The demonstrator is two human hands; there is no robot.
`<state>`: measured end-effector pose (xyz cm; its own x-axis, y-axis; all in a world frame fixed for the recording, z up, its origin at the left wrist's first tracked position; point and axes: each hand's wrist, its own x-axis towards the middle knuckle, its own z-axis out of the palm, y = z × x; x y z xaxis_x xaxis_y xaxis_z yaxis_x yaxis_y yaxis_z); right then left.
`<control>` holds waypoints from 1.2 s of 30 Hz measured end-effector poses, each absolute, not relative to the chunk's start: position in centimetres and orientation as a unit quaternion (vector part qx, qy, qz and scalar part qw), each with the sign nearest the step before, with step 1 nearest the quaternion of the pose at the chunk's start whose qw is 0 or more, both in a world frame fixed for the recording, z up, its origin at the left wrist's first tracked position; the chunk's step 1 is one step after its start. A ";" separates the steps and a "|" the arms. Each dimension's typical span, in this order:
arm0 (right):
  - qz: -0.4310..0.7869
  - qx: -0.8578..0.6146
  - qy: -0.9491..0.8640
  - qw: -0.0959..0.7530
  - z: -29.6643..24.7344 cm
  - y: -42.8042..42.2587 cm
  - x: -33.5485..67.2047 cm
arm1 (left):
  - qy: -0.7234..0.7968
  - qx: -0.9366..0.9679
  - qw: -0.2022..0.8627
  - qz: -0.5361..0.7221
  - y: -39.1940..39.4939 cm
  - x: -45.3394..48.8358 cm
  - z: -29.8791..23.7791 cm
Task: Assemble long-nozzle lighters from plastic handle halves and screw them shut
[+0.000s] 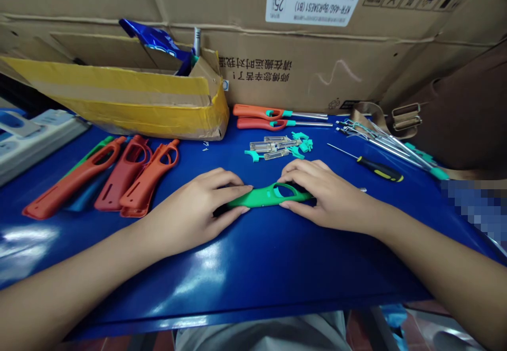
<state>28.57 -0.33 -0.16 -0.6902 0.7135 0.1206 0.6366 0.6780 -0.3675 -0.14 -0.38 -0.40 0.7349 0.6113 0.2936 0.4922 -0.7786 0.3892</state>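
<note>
A green plastic lighter shell (266, 196) lies flat on the blue table (253, 266), near the middle. My left hand (198, 208) grips its left end, fingers and thumb pressed around it. At its right end, by the finger hole with a teal trigger, my right hand (328, 195) is closed on it. Both hands press the shell against the table.
Several orange lighter shells (130, 174) lie at the left. Two assembled orange lighters (273, 117), small clear and teal parts (279, 147), a yellow-handled screwdriver (374, 168) and metal tubes (392, 147) lie behind. A taped cardboard box (130, 100) stands at the back left.
</note>
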 end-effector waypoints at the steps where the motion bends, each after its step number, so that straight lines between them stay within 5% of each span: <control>1: 0.152 -0.372 -0.907 0.129 -0.2 -0.3 28.6 | 0.301 0.920 0.146 0.206 -0.4 -0.1 -0.4; 15: 0.132 -0.365 -0.915 0.114 0.0 -0.3 28.1 | 0.272 0.952 0.002 0.139 -1.4 0.0 -0.3; 36: 0.026 -0.312 -0.943 0.116 -0.1 -0.6 27.9 | 0.269 0.930 0.104 0.227 -1.1 0.0 -0.7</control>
<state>27.93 -0.58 -0.07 -0.7786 0.5942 0.2016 0.5821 0.8040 -0.1214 -0.04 -1.11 -0.74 0.7521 0.5482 0.3659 0.4543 -0.8333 0.3149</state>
